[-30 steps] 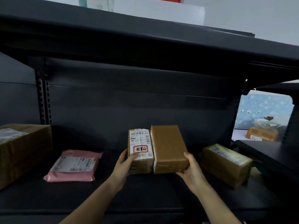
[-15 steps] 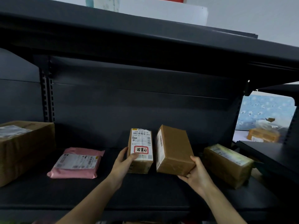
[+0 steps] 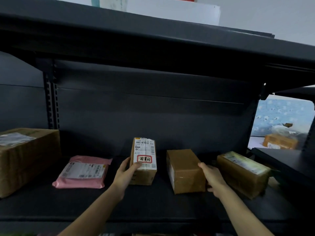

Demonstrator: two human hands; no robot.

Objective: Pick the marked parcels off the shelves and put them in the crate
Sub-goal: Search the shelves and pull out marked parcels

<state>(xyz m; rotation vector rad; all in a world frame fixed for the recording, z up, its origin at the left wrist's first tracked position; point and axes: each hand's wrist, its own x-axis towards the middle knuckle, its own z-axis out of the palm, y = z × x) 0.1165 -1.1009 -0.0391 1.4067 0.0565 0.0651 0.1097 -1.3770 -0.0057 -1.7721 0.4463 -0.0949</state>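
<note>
While the left hand (image 3: pixel 125 174) clasps the marked parcel (image 3: pixel 144 154) just left of the frame's centre, thumb pressed on its front beside the red-bordered label (image 3: pixel 144 159) and fingers curled round its left side, we judge that the picking step is in hand and the crate step not yet begun. The parcel stands on end at mid-depth of the shelf (image 3: pixel 153 206); whether its base rests there or is just lifted we cannot tell. Right of centre, the right hand (image 3: pixel 213 178) has its fingers clamped on the right end of a plain brown box (image 3: pixel 185 169), which lies flat on the shelf, apart from the parcel with a clear gap between them. We see no mark on that box, so we take it to belong where it lies. A pink mailer (image 3: pixel 83 171) lies at lower left and a taped box (image 3: pixel 242 172) at right, both near but not touching. Next, we think, the right hand should let go while the left draws the parcel toward us over the shelf's front edge. No crate shows in the frame, so it must be found first.
</note>
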